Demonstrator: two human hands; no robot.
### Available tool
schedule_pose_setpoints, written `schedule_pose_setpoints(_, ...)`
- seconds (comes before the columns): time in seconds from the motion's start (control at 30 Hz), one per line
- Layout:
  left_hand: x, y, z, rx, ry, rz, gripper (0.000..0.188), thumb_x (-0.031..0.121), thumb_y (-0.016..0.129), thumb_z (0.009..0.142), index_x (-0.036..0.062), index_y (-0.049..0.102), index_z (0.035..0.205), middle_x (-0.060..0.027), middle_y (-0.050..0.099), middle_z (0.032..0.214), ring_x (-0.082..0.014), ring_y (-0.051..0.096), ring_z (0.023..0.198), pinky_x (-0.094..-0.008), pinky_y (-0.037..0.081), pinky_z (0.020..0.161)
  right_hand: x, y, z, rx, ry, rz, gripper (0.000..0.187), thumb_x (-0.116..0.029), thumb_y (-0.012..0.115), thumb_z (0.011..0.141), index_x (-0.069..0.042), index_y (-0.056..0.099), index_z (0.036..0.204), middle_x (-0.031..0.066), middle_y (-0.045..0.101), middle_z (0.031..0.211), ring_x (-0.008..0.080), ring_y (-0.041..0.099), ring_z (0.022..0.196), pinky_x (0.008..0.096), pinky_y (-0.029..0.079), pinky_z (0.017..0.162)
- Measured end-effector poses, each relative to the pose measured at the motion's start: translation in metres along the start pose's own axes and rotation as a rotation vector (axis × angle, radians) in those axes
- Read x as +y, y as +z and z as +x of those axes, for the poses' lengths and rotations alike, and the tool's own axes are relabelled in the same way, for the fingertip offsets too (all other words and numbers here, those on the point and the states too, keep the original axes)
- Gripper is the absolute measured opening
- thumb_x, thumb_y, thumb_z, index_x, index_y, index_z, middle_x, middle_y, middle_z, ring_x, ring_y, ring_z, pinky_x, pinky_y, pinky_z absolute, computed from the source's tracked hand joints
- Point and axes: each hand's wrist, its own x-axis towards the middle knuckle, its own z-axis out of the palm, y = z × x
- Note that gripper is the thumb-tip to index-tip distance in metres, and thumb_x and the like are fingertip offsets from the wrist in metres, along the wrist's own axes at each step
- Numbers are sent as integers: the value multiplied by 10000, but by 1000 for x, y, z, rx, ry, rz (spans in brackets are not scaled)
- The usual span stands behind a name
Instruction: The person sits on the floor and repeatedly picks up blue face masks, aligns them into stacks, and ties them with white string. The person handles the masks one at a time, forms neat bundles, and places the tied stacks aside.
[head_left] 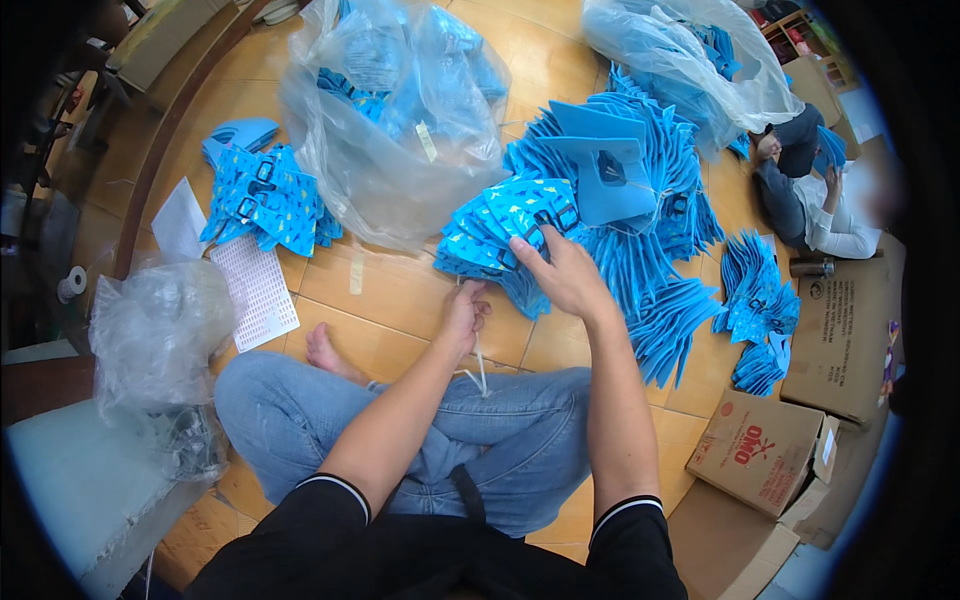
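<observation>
In front of my crossed legs lies a stack of flat blue patterned pieces (508, 222) with black buckle-like parts. My right hand (568, 272) grips its near right edge, thumb on top and the other fingers partly hidden. Just below the stack, my left hand (465, 315) is closed, its fingers curled around a thin white cord (481, 372) that trails down toward my lap. Whether the cord passes around the stack is hidden. Touching the stack's right side is a large heap of similar blue pieces (640, 245), some plain-sided and fanned out.
Clear plastic bags (395, 170) of blue pieces stand ahead. Another patterned stack (265, 200) and a printed sheet (255, 292) lie left. At the right are smaller stacks (757, 290) and cardboard boxes (755, 450). Another person (815, 200) sits far right holding a blue piece.
</observation>
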Motion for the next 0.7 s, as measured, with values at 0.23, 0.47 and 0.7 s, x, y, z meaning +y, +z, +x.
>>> schedule_pose_setpoints(0.23,0,32,-7,92,-139,-146,240,307,467,933,123,569,1049,-18,608,992,-103,557,718,-203,295,439,-4,-6,13,-109,-76,-53,870,-613,763,674,68,579,1185,290,658,1053,423,643,997,433,502,886)
schedule_pose_setpoints(0.47,0,27,-4,-140,-171,-400,137,270,505,895,147,564,909,25,564,812,-110,542,699,-211,290,417,3,-9,27,-176,-92,1,832,-531,790,708,54,555,1250,225,640,1177,326,610,1116,378,455,966)
schedule_pose_setpoints(0.7,-6,17,-12,-153,-113,-319,133,275,554,855,159,574,916,50,581,818,-78,501,642,-203,294,420,-1,-13,17,-214,-78,202,838,-538,778,727,51,537,1272,206,617,1217,293,596,1121,368,456,969)
